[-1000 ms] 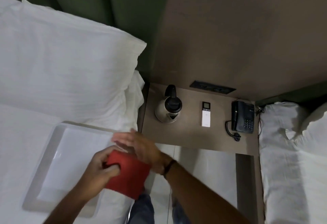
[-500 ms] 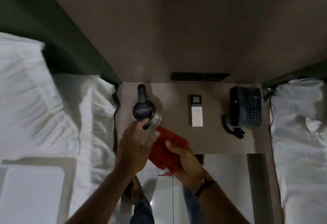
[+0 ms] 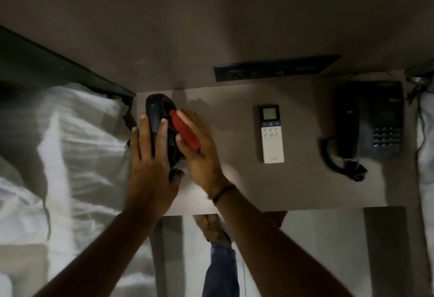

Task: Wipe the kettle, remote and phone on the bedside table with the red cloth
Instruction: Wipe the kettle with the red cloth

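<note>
- The kettle [image 3: 156, 111] is seen from above at the left end of the bedside table [image 3: 305, 186], close to the back wall; only its dark handle and lid are visible.
- The kettle's handle is grasped by the left hand [image 3: 150, 167], fingers wrapped over it from the near side.
- The red cloth [image 3: 184, 130] is bunched and pressed against the right side of the kettle's top by the right hand [image 3: 199, 153]; it is pinned under the palm and fingers, which are blurred.
- A band is worn on the right wrist.
- The remote [image 3: 271, 133], white with a small screen at its far end, lies flat near the middle of the table, well apart from the kettle.
- The phone [image 3: 368, 118], dark with a keypad on its right, sits at the right end of the table; its coiled cord [image 3: 338, 165] trails toward the near edge.
- A dark socket panel [image 3: 274, 68] is set in the wall just behind the table.
- White bedding [image 3: 63, 144] is seen on the left, beside the table.
- A foot [image 3: 213, 228] and a jeans leg are visible on the floor below the table's near edge.
</note>
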